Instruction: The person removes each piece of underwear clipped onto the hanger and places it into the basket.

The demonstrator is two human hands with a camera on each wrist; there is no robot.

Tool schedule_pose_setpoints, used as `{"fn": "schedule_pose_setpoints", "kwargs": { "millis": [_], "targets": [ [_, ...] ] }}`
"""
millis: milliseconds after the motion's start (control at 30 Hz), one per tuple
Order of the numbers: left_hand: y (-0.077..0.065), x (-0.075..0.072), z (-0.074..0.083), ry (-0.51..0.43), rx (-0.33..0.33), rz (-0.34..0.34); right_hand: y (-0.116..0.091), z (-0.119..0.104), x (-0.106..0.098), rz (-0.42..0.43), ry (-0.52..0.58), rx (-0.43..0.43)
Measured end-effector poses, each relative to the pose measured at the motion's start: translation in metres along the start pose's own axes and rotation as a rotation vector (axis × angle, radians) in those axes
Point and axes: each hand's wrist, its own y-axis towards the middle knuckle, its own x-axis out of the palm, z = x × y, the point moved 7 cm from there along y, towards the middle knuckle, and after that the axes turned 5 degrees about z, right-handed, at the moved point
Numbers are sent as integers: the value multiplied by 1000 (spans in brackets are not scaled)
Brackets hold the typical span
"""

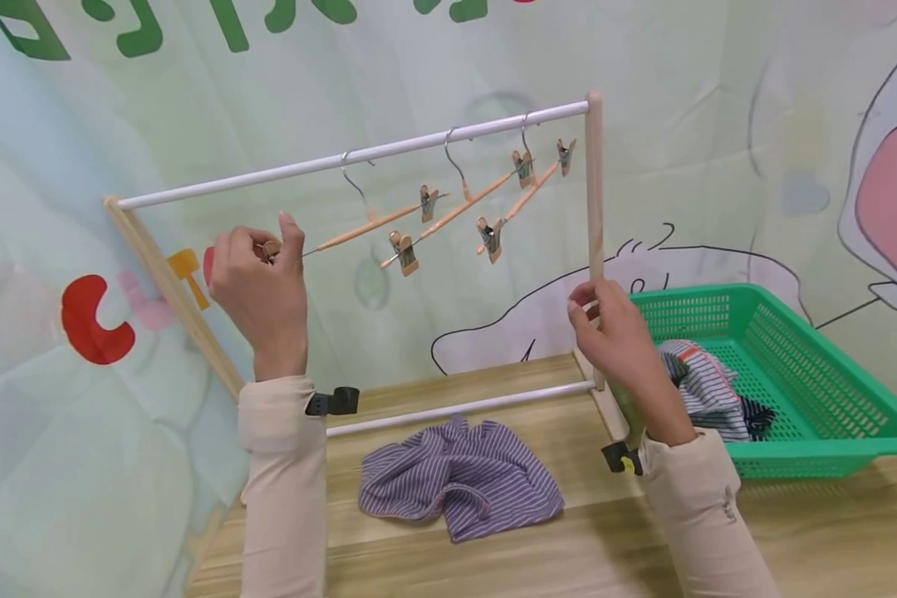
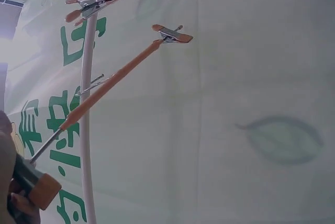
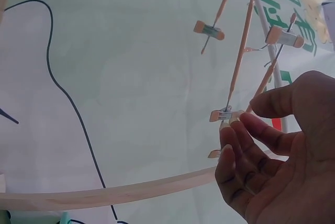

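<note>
My left hand (image 1: 260, 282) grips a clip (image 2: 43, 188) at the left end of the leftmost clip hanger (image 1: 370, 224). Fingers hide most of that clip in the head view. Two more clip hangers, the middle one (image 1: 467, 202) and the right one (image 1: 525, 199), hang by metal hooks from the rack's white top rail (image 1: 284, 170). By the rack's right wooden post (image 1: 595, 191) is my right hand (image 1: 615, 332), fingers loosely bent, nothing held. A purple-grey striped cloth garment (image 1: 504, 473) lies crumpled on the table below the hangers.
A green plastic basket (image 1: 830, 453) stands on the right of the wooden table (image 1: 605, 556), with striped cloth (image 1: 706, 390) bunched inside. The rack's lower white rail (image 1: 448, 409) runs behind the garment. Behind everything hangs a printed backdrop (image 1: 688, 166).
</note>
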Motion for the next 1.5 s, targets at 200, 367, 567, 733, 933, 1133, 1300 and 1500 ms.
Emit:
{"fn": "schedule_pose_setpoints", "kwargs": {
  "millis": [200,367,567,733,933,1133,1300,1500],
  "targets": [
    [-2,-1,-1,68,1,1,-1,4,5,-30,-13,32],
    [-5,-1,-1,114,22,27,-1,5,6,-22,-16,16],
    [-10,-2,-2,132,20,65,-1,3,5,-15,-13,4],
    [-13,-5,-3,124,40,111,0,1,4,-7,-15,-9],
    [-19,-10,-6,102,39,139,1,-1,4,-17,-17,-12],
    [-30,-11,-5,33,65,125,1,2,3,-5,-22,-7],
    [-43,-13,-3,-46,100,130,3,3,4,-20,-19,12],
    [-60,-12,-3,-85,121,120,3,4,4,-27,-29,17]
  ]
}}
